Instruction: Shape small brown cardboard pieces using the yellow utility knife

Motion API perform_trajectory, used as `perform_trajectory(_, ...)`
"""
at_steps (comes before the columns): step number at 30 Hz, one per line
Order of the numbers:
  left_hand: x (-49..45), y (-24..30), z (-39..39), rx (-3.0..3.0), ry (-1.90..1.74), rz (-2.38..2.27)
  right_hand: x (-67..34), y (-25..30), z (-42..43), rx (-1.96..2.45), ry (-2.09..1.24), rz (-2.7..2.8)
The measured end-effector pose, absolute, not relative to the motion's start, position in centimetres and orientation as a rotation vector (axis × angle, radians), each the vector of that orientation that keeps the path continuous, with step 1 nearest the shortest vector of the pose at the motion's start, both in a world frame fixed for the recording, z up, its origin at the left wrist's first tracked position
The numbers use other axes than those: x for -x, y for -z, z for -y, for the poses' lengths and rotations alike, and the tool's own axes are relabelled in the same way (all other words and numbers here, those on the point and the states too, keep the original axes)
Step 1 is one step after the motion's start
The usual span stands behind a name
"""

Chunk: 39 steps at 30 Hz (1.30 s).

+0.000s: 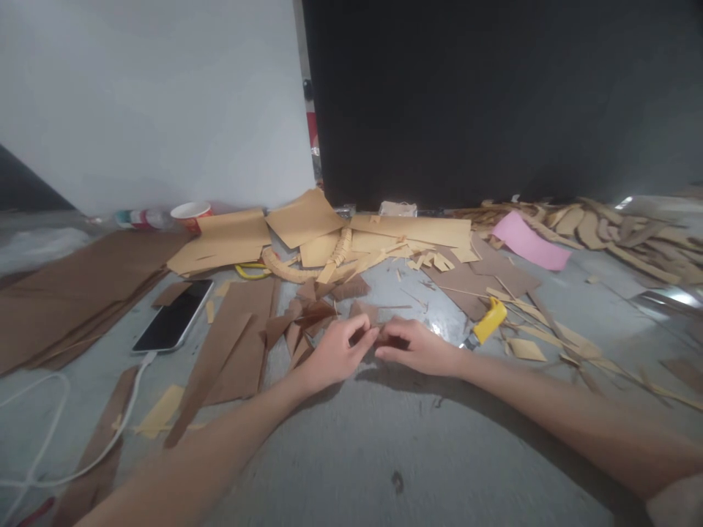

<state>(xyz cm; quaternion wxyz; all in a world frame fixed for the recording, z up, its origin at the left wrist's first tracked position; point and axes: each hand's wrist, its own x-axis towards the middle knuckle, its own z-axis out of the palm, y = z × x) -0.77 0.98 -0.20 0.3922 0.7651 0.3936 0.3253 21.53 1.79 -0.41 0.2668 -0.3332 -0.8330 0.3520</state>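
Both my hands meet over the grey floor at the middle of the view. My left hand (336,353) has its fingers pinched on a small brown cardboard piece (378,333). My right hand (414,345) pinches the same piece from the other side. The piece is mostly hidden by my fingers. A heap of small brown cardboard triangles (307,316) lies just beyond my left hand. A yellow-handled utility knife (486,323) rests on the floor right of my right hand.
A phone (174,315) on a white cable (44,439) lies at left beside long brown cardboard strips (233,350). Tan cardboard sheets (307,217), a curved cardboard model (291,269), yellow scissors (250,271), a paper cup (190,213), a pink sheet (530,241) and scraps line the wall.
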Motion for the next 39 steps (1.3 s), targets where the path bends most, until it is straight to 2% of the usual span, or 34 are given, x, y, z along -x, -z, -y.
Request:
perform_trajectory(19, 0.9, 0.1, -1.1, -1.862, -0.775, -0.962, -22.0, 0.5, -2.1, 0.836, -1.162, 2.176)
perform_trajectory(25, 0.8, -0.3, -1.0, -1.787, -0.798, -0.869, -21.9, 0.2, -1.9, 0.827, -1.099, 2.181)
perform_trajectory(39, 0.7, 0.5, -1.4, -1.826, -0.792, -0.989, -21.5, 0.0, -1.7, 0.933, -1.036, 2.121)
